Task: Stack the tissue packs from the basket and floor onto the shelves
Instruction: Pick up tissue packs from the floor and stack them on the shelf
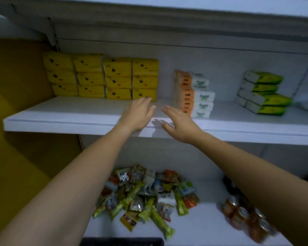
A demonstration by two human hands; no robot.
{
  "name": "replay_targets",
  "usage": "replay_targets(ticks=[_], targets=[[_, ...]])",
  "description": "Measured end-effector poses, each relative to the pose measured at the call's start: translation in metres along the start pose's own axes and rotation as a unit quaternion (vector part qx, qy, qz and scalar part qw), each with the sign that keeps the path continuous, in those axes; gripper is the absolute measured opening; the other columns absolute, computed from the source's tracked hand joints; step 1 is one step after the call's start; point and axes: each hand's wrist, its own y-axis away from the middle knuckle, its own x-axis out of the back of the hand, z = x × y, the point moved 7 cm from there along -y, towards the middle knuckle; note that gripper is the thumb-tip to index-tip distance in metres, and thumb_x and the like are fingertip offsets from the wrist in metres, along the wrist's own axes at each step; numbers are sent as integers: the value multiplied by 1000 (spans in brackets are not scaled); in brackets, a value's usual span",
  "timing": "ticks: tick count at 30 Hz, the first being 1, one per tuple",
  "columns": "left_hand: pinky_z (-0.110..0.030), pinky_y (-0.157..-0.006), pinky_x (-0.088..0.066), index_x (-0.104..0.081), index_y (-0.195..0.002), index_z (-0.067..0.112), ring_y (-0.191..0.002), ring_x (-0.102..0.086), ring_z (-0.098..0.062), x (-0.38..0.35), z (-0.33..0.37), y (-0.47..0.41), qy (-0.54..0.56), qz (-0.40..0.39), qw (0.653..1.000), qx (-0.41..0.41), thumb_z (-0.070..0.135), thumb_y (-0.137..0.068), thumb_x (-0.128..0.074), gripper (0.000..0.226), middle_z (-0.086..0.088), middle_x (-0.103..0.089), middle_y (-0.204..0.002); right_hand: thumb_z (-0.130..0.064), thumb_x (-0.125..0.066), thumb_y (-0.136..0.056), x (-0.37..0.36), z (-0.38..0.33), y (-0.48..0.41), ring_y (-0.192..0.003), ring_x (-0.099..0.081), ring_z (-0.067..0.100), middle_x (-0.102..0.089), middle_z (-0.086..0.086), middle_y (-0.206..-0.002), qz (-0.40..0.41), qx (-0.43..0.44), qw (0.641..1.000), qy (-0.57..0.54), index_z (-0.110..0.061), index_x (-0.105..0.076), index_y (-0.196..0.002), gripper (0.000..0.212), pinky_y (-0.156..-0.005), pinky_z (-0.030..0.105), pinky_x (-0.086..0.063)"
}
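Left grip (pixel 137 114) near yellow tissue packs (pixel 117 77); right grip (pixel 180 125) empty.

Left of centre, the yellow tissue packs (pixel 103 77) carry black dots and red marks. The centre tissue packs (pixel 194 94) are orange and white with green lettering; the right tissue packs (pixel 263 93) are white and green.

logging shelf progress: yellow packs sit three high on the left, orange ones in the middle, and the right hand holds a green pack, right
The head view shows the right hand empty, fingers straight, over the shelf edge. The green packs lie on the shelf, farther right. The yellow packs and orange packs are as you say.
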Motion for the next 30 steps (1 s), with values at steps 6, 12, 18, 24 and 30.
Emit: replay_targets(ticks=[6,12,18,24,30], targets=[[-30,-113,-18,-33,-144,12,-141,-24,-20,-14,81,92,42,-15,996,-72,32,-99,-38,49,-4,-30,-152,-34,-42,-97,5,23,135,-143,-17,15,-19,2,-155,-17,-55,998,5,-16,-24,-146,56,-115,28,-13],[-32,-115,-20,-35,-143,10,-140,-26,-21,-102,167,164,118,-113,980,-109,32,-99,-40,49,-7,-31,-151,-33,-43,-97,-17,79,261,-141,-22,17,-24,5,-154,-49,-149,988,4,-14,-26,-145,55,-111,23,-14],[-28,-112,-19,-32,-144,9,-140,-27,-21,-236,227,214,138,-251,951,-118,32,-99,-39,51,-8,-30,-151,-32,-44,-96,-75,172,360,-139,-28,21,-29,7,-151,-67,-286,955,-52,-13,-29,-144,54,-112,32,-24],[-33,-109,-27,-35,-141,6,-134,-32,-28,-390,252,267,163,-385,905,-72,29,-99,-39,48,-14,-35,-146,-35,-42,-97,-180,249,450,-139,-26,21,-27,5,-152,-132,-422,888,-124,-17,-26,-146,55,-110,29,-22],[-33,-110,-28,-41,-138,3,-132,-36,-31,-536,274,337,187,-491,849,-58,30,-97,-36,49,-17,-41,-142,-32,-44,-96,-266,330,522,-137,-29,25,-33,12,-148,-240,-489,823,-162,-16,-29,-145,53,-108,27,-22]])
